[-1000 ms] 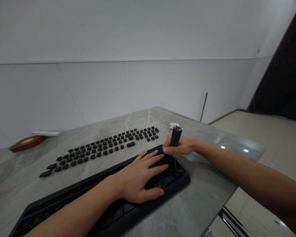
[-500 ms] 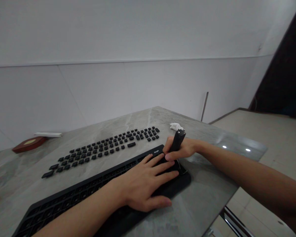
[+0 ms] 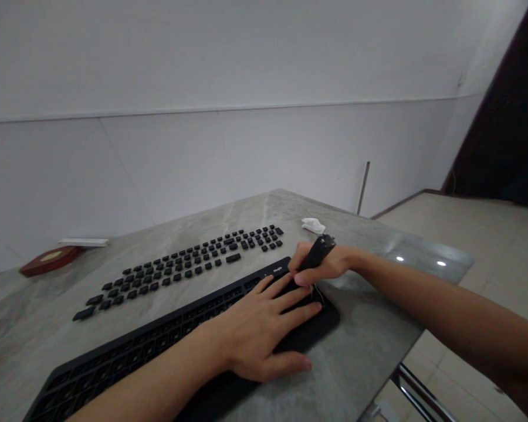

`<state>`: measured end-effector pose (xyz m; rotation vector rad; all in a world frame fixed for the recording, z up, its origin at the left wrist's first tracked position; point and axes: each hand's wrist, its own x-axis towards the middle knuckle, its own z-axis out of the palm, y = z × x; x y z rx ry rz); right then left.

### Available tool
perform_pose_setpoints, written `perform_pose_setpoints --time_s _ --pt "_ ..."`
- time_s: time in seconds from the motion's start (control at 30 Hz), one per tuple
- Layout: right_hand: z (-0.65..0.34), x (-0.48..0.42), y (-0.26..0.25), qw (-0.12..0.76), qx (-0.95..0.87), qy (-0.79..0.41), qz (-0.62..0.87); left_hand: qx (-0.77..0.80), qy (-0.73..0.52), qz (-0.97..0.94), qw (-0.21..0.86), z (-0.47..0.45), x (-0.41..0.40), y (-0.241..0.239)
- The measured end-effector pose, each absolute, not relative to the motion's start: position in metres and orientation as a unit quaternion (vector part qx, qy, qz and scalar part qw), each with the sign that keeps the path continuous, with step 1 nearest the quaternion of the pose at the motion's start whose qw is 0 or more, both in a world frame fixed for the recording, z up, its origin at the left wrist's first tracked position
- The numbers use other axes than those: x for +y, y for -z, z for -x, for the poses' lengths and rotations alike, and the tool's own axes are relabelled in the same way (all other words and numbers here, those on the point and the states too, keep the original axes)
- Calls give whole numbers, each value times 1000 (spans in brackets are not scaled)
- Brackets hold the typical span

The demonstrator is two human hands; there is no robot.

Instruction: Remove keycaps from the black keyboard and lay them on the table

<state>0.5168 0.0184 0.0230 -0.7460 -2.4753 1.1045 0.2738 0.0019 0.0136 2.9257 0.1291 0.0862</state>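
A black keyboard (image 3: 176, 331) lies slantwise across the near part of the table, most of its key positions bare of caps. My left hand (image 3: 257, 334) rests palm down over its right half, fingers spread flat. At the keyboard's right end, my right hand (image 3: 321, 266) is closed around a black-handled keycap puller (image 3: 320, 249). The puller leans to the right, and thin wire shows below the fingers; its working tip is mostly hidden. Beyond the keyboard, loose black keycaps (image 3: 187, 264) are laid out in rows.
A crumpled white tissue (image 3: 313, 225) lies behind my right hand. At the far left are a reddish-brown wooden object (image 3: 50, 261) and a white strip (image 3: 83, 242). The grey marble-patterned table (image 3: 361, 346) meets a white wall; its right edge drops to the tiled floor.
The keycap puller's handle has tilted further to the right in my right hand. My left hand stays nearly in place on the keyboard. The view has shifted slightly.
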Motion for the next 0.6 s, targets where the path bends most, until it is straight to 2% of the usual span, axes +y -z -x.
perform_pose_setpoints --time_s 0.27,0.43,0.6 --pt "-524 18 -29 102 -872 -407 253 45 -24 -993 104 -274 2 -14" --pt "-524 11 -34 62 -879 -369 294 38 -42 -993 103 -274 2 -13" --pt "-521 8 -33 68 -887 -348 295 39 -26 -993 107 -275 3 -14"
